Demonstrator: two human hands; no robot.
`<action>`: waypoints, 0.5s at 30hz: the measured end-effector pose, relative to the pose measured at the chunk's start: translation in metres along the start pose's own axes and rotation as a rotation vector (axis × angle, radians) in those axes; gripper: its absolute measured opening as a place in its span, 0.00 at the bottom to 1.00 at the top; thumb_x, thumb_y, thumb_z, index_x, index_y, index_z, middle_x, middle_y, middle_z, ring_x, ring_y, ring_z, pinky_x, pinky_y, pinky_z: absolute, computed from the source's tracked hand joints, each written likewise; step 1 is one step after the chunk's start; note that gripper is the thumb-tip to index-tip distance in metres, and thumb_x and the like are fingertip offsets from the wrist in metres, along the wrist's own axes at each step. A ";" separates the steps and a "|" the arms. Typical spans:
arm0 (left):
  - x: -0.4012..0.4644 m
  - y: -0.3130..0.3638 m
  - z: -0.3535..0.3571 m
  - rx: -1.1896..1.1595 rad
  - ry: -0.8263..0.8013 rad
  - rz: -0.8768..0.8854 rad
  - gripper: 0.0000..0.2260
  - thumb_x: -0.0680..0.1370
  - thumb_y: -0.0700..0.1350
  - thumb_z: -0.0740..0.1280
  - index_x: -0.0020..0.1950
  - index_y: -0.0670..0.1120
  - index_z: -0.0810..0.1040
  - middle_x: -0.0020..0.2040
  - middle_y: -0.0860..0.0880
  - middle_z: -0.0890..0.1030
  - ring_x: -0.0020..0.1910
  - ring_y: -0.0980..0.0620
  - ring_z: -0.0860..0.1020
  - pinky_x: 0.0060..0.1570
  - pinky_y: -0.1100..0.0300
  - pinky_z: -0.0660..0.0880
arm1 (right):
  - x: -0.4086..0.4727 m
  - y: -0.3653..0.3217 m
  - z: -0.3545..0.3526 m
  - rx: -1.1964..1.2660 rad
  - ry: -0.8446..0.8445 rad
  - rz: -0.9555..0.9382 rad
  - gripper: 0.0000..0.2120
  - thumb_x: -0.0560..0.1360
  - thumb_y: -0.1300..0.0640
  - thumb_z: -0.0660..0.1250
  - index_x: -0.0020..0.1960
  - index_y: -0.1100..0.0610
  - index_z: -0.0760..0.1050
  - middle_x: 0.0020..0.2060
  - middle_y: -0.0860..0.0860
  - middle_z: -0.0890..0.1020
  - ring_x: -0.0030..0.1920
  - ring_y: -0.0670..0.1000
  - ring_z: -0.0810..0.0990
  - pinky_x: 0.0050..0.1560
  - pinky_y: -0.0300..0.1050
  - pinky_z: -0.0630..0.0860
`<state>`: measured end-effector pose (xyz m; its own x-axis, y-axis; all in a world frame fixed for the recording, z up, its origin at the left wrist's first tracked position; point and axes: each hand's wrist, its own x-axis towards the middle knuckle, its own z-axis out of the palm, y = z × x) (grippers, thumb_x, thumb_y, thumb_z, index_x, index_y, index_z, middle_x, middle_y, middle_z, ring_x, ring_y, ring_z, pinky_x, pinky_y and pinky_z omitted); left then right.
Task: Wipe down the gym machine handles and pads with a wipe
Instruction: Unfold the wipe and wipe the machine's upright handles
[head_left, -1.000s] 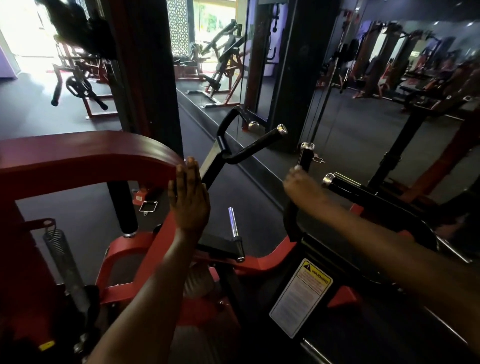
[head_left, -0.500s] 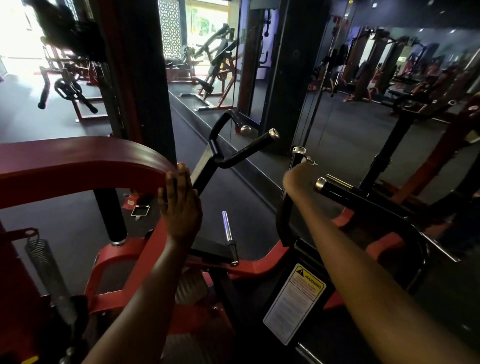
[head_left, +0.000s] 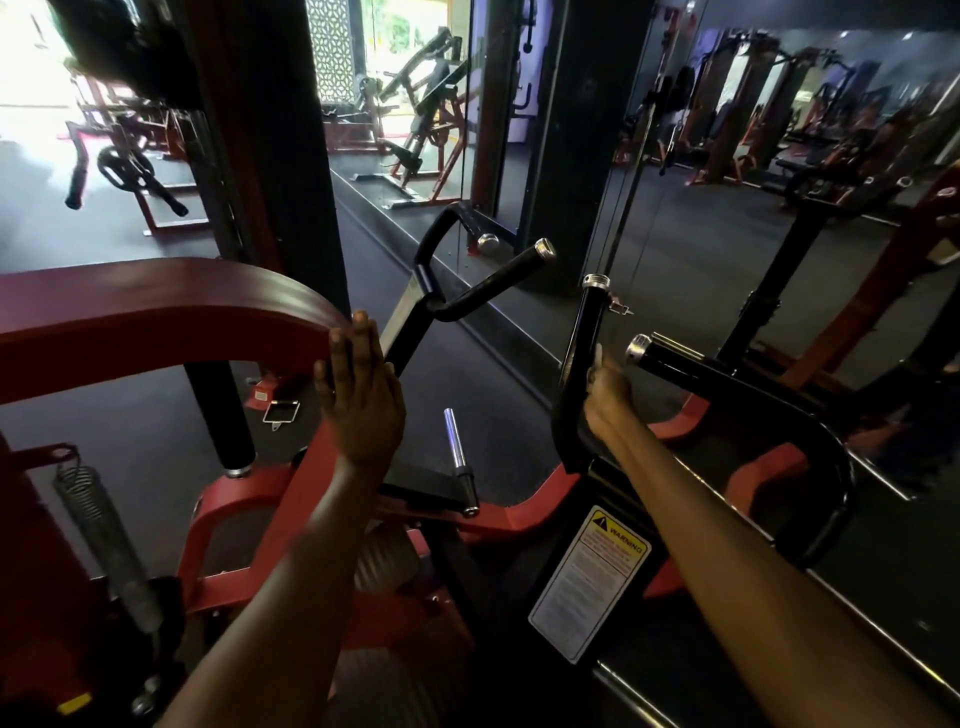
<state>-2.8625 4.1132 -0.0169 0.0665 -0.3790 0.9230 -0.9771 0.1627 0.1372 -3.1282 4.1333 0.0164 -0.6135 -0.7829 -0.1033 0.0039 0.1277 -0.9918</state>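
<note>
My left hand (head_left: 361, 395) lies flat with straight fingers against the curved end of the red machine frame (head_left: 171, 317). My right hand (head_left: 605, 397) is wrapped round the upright black handle (head_left: 589, 317), a little below its chrome cap. A small pale scrap shows at the top of that hand; I cannot tell whether it is the wipe. A second black handle (head_left: 675, 364) with a chrome end juts out just right of my right hand. Another angled black handle (head_left: 493, 283) stands further back between my hands.
A chrome peg (head_left: 457, 447) sticks up from the red base between my arms. A warning label (head_left: 592, 577) is on the black post below my right forearm. A coil spring (head_left: 98, 525) hangs at the lower left. Mirrors and other machines line the back and right.
My right hand first moved up to near the handle's chrome cap and has now slid back down the upright handle. My left hand stays on the red frame.
</note>
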 end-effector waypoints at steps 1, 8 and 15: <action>0.000 0.000 0.001 0.009 0.006 0.003 0.25 0.81 0.44 0.56 0.77 0.41 0.55 0.79 0.50 0.39 0.78 0.50 0.38 0.75 0.53 0.35 | -0.004 0.010 -0.002 -0.008 -0.045 0.040 0.18 0.81 0.52 0.56 0.34 0.53 0.73 0.27 0.48 0.74 0.30 0.47 0.72 0.32 0.40 0.69; 0.000 0.000 0.003 -0.006 0.019 0.001 0.24 0.82 0.44 0.55 0.77 0.41 0.56 0.80 0.50 0.40 0.78 0.49 0.39 0.75 0.53 0.35 | -0.038 -0.013 -0.026 -0.516 -0.292 0.135 0.18 0.81 0.63 0.52 0.32 0.56 0.63 0.26 0.52 0.69 0.21 0.44 0.68 0.23 0.36 0.62; -0.002 0.000 0.001 -0.035 0.011 0.001 0.23 0.82 0.43 0.56 0.76 0.40 0.60 0.80 0.51 0.42 0.78 0.50 0.41 0.75 0.53 0.37 | -0.004 -0.082 0.006 -1.279 -0.178 -0.904 0.20 0.77 0.69 0.57 0.69 0.65 0.66 0.69 0.61 0.67 0.70 0.60 0.65 0.68 0.50 0.63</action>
<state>-2.8625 4.1128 -0.0197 0.0684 -0.3685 0.9271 -0.9696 0.1943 0.1487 -3.1213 4.1223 0.0972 0.0537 -0.9290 0.3660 -0.9976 -0.0657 -0.0203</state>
